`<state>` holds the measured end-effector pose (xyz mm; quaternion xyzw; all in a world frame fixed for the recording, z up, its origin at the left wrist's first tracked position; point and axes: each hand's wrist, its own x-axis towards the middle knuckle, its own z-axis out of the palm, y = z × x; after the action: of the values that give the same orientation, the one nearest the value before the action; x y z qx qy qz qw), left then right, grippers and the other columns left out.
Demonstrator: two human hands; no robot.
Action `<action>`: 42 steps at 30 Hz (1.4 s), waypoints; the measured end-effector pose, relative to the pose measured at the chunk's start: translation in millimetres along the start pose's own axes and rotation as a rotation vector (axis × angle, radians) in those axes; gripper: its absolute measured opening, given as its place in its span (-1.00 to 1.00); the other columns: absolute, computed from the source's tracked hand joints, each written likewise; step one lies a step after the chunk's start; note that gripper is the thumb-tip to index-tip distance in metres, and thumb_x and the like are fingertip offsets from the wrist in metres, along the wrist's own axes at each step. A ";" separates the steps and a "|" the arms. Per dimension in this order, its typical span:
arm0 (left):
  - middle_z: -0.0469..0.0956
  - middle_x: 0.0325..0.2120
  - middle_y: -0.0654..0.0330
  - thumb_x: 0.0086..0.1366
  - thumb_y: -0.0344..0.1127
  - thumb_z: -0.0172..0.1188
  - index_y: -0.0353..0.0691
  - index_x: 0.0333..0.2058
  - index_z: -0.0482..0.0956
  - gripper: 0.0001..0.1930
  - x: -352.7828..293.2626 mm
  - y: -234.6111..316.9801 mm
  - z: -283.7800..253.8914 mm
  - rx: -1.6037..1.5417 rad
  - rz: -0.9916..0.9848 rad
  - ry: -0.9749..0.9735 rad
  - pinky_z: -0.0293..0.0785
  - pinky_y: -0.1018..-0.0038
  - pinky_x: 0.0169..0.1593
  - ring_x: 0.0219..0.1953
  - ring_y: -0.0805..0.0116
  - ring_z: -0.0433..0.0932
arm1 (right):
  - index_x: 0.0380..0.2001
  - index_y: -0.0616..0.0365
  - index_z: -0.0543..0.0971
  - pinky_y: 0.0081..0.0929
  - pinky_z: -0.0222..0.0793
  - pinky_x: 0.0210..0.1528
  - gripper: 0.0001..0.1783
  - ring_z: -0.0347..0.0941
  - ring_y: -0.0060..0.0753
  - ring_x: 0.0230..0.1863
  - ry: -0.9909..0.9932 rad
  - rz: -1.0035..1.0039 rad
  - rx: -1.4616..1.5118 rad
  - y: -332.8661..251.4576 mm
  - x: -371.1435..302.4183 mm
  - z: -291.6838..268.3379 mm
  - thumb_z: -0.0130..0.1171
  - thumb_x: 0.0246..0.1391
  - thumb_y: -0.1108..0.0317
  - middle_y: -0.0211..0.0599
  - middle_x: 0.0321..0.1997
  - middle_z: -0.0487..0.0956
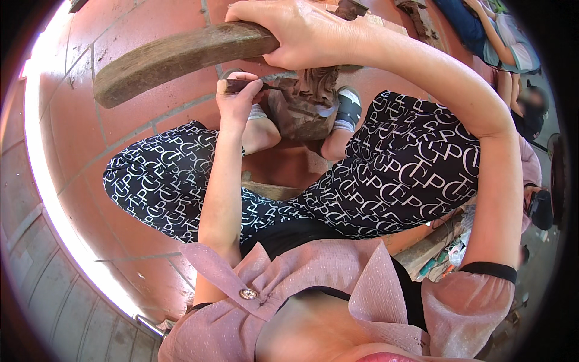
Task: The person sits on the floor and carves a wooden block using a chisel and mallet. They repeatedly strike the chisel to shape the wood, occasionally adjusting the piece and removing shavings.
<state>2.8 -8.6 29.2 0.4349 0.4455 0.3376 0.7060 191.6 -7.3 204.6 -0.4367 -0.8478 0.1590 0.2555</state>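
My right hand (301, 33) is closed round one end of a long, thick wooden mallet (181, 60), which stretches out to the left over the floor. Below it, my left hand (236, 99) grips a chisel by its wooden handle (229, 87); the dark blade runs right, toward a carved block of brown wood (304, 114). That block sits between my feet and has deep carved folds at its upper part. Whether the blade's tip touches the wood, I cannot tell. The mallet is raised apart from the chisel's handle.
Red tiles (139, 90) cover the floor, with a bright edge curving along the left. Other carved wood (419, 21) lies at the far right. Another person (491, 36) sits at the upper right. Coloured-handled tools (437, 262) lie beside a plank (422, 256) at my right.
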 end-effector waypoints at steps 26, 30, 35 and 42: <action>0.62 -0.35 0.04 0.18 -0.50 0.26 -0.30 -0.25 0.52 -0.84 34.1 8.8 -24.2 -0.075 -0.317 -0.023 0.73 0.30 -0.30 -0.40 0.18 0.67 | -0.01 0.20 0.43 -0.01 0.42 -0.10 -0.48 0.52 0.21 -0.10 -0.047 0.052 -0.040 9.5 1.9 -0.3 0.17 -0.16 0.51 0.11 -0.20 0.57; 0.56 -0.34 0.06 0.23 -0.52 0.24 -0.35 -0.26 0.46 -0.85 49.4 -3.2 -24.5 -0.085 -0.258 0.026 0.75 0.28 -0.31 -0.35 0.21 0.64 | 0.20 0.20 0.36 -0.04 0.42 -0.02 -0.33 0.52 0.22 -0.05 -0.233 0.348 -0.036 4.2 27.8 -11.7 0.09 -0.10 0.49 0.19 -0.13 0.58; 0.46 -0.37 0.08 0.21 -0.55 0.25 -0.40 -0.24 0.38 -0.78 41.6 10.4 19.8 -0.100 -0.140 0.060 0.77 0.20 -0.31 -0.36 0.19 0.61 | 0.29 0.15 0.30 -0.06 0.42 0.02 -0.25 0.52 0.21 -0.01 -0.196 0.359 -0.116 35.2 41.4 -15.0 0.06 -0.09 0.46 0.21 -0.08 0.59; 0.50 -0.25 -0.04 0.21 -0.54 0.23 -0.51 -0.12 0.35 -0.69 44.3 9.8 27.2 0.018 -0.026 0.062 0.78 0.21 -0.32 -0.33 0.08 0.64 | 0.23 0.06 0.41 -0.08 0.43 0.03 -0.31 0.55 0.08 0.00 -0.716 0.121 -0.518 33.3 71.8 -40.8 0.09 -0.09 0.43 0.08 -0.05 0.62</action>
<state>43.7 25.1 29.4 0.4247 0.4761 0.3375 0.6921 201.8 72.5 242.7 -0.4523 -0.8677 0.0974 -0.1818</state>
